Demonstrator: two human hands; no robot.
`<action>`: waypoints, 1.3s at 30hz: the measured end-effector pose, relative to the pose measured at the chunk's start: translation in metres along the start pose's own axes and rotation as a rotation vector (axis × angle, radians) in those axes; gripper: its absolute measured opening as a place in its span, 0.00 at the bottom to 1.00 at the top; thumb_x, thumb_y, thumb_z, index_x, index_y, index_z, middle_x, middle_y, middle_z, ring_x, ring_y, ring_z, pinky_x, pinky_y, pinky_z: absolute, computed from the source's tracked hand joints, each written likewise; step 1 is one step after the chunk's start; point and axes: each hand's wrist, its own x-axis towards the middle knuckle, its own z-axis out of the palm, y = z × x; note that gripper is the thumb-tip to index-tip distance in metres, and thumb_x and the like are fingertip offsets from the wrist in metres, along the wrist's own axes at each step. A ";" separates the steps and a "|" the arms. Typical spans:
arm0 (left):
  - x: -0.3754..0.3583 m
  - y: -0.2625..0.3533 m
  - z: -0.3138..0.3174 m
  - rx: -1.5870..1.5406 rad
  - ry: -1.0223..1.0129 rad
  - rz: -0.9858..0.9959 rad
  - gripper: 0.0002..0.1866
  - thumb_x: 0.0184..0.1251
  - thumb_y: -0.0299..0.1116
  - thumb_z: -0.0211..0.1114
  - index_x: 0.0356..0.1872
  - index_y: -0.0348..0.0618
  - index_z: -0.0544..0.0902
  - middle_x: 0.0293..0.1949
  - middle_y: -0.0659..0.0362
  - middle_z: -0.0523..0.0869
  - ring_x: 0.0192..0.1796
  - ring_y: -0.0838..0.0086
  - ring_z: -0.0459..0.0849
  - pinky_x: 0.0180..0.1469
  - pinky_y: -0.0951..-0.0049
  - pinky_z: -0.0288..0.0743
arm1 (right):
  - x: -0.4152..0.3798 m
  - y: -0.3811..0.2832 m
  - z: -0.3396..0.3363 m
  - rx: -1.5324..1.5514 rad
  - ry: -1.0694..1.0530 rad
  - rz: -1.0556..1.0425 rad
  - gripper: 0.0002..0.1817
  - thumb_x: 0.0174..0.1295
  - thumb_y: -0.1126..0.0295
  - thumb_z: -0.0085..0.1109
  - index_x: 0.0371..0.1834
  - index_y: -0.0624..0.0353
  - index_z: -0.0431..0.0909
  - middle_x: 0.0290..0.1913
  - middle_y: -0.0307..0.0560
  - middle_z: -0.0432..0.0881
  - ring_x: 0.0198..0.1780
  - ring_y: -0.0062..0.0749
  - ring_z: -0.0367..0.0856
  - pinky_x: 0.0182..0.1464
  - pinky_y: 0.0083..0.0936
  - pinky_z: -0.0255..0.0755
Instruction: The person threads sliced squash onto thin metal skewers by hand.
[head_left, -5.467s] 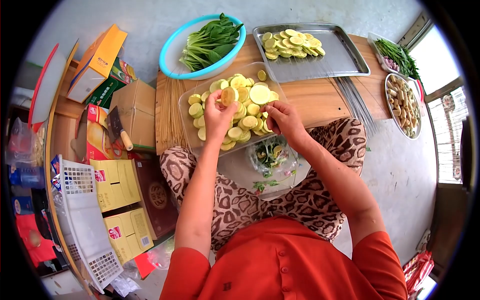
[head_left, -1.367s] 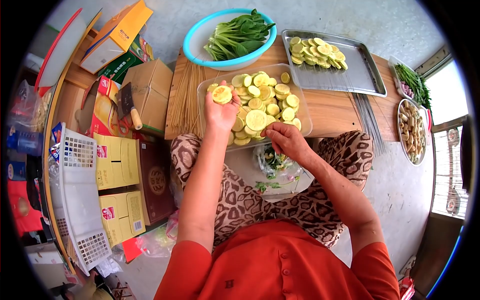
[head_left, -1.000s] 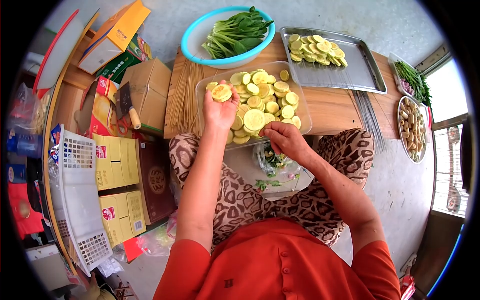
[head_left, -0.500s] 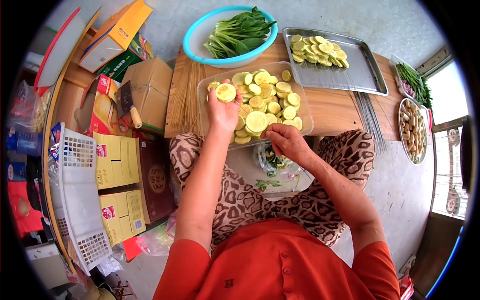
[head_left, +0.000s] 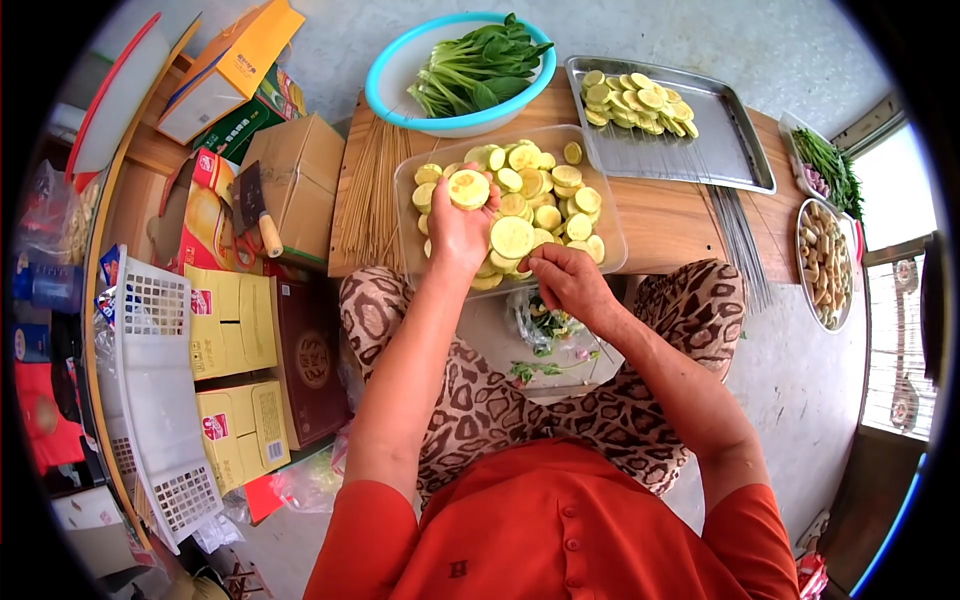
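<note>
My left hand is palm up over the clear plastic tub, its fingers curled around a few round zucchini slices. My right hand is at the tub's near edge, thumb and fingers pinched together. Its fingertips are right by the lower edge of a large zucchini slice; I cannot tell what is in the pinch. Many more loose zucchini slices fill the tub.
Thin wooden sticks lie left of the tub on the wooden table. Behind are a blue-rimmed basin of leafy greens and a metal tray with skewered zucchini. Metal skewers overhang the table's front edge. A cleaver is at left.
My left hand has moved slightly right with its slices, closer to the large slice by my right hand. My right hand has barely moved.
</note>
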 end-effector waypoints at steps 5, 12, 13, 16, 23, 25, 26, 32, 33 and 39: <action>-0.007 -0.009 0.004 -0.002 -0.012 -0.057 0.21 0.73 0.46 0.42 0.50 0.38 0.74 0.39 0.53 0.80 0.37 0.67 0.78 0.42 0.69 0.76 | 0.004 0.002 0.001 0.011 0.033 -0.010 0.10 0.68 0.69 0.48 0.35 0.64 0.77 0.15 0.35 0.69 0.16 0.16 0.66 0.20 0.17 0.58; -0.010 -0.007 0.009 0.000 -0.055 -0.077 0.22 0.74 0.47 0.40 0.53 0.40 0.73 0.41 0.53 0.80 0.38 0.67 0.78 0.44 0.67 0.76 | 0.007 0.007 0.003 0.034 0.068 -0.026 0.11 0.69 0.69 0.47 0.35 0.64 0.77 0.15 0.35 0.69 0.17 0.16 0.65 0.20 0.17 0.58; -0.010 -0.008 0.008 -0.002 -0.055 -0.077 0.22 0.74 0.47 0.40 0.53 0.40 0.73 0.41 0.53 0.80 0.38 0.67 0.78 0.44 0.67 0.76 | 0.008 0.009 0.004 0.064 0.081 -0.028 0.11 0.69 0.69 0.47 0.35 0.64 0.77 0.15 0.35 0.69 0.17 0.16 0.65 0.20 0.17 0.58; -0.009 -0.008 0.008 -0.013 -0.083 -0.078 0.22 0.74 0.47 0.41 0.53 0.40 0.72 0.41 0.53 0.80 0.38 0.67 0.78 0.44 0.67 0.76 | 0.009 0.010 0.004 0.068 0.075 -0.020 0.11 0.69 0.68 0.47 0.35 0.63 0.77 0.15 0.35 0.69 0.17 0.15 0.65 0.21 0.16 0.58; -0.010 0.003 0.014 -0.123 -0.073 -0.091 0.24 0.74 0.48 0.40 0.55 0.40 0.72 0.41 0.54 0.80 0.39 0.66 0.78 0.46 0.65 0.76 | 0.008 0.005 0.007 0.097 0.032 -0.017 0.12 0.72 0.65 0.44 0.41 0.59 0.76 0.15 0.33 0.69 0.15 0.14 0.59 0.20 0.14 0.54; -0.008 0.006 0.010 -0.135 -0.070 -0.068 0.24 0.74 0.48 0.40 0.55 0.39 0.72 0.41 0.54 0.79 0.39 0.66 0.78 0.47 0.65 0.76 | 0.006 0.003 0.009 0.091 0.030 0.011 0.11 0.72 0.66 0.44 0.42 0.59 0.76 0.16 0.33 0.69 0.16 0.14 0.60 0.20 0.14 0.55; -0.007 0.007 0.009 -0.126 -0.106 -0.051 0.24 0.74 0.48 0.40 0.56 0.39 0.72 0.42 0.54 0.79 0.39 0.66 0.78 0.47 0.65 0.76 | 0.005 0.005 0.009 0.090 0.028 0.010 0.11 0.72 0.66 0.44 0.42 0.59 0.76 0.16 0.33 0.69 0.16 0.14 0.60 0.20 0.14 0.55; -0.009 0.004 0.010 -0.114 -0.132 -0.021 0.24 0.73 0.47 0.40 0.55 0.38 0.73 0.42 0.54 0.79 0.40 0.66 0.77 0.48 0.65 0.75 | 0.010 0.021 0.007 0.115 0.068 -0.061 0.09 0.70 0.70 0.47 0.39 0.61 0.77 0.17 0.32 0.67 0.18 0.14 0.63 0.21 0.15 0.56; -0.010 0.004 0.011 -0.127 -0.104 -0.027 0.24 0.73 0.46 0.40 0.54 0.37 0.73 0.42 0.54 0.79 0.40 0.66 0.77 0.48 0.65 0.75 | 0.011 0.022 0.008 0.102 0.078 -0.069 0.08 0.70 0.70 0.47 0.38 0.61 0.77 0.17 0.32 0.67 0.18 0.14 0.63 0.21 0.15 0.56; -0.010 -0.002 0.013 -0.141 -0.108 -0.018 0.23 0.73 0.45 0.40 0.52 0.37 0.73 0.39 0.54 0.79 0.39 0.66 0.78 0.49 0.64 0.74 | 0.013 0.018 0.011 0.099 0.111 -0.085 0.08 0.69 0.71 0.48 0.37 0.61 0.77 0.17 0.31 0.67 0.18 0.14 0.63 0.21 0.14 0.58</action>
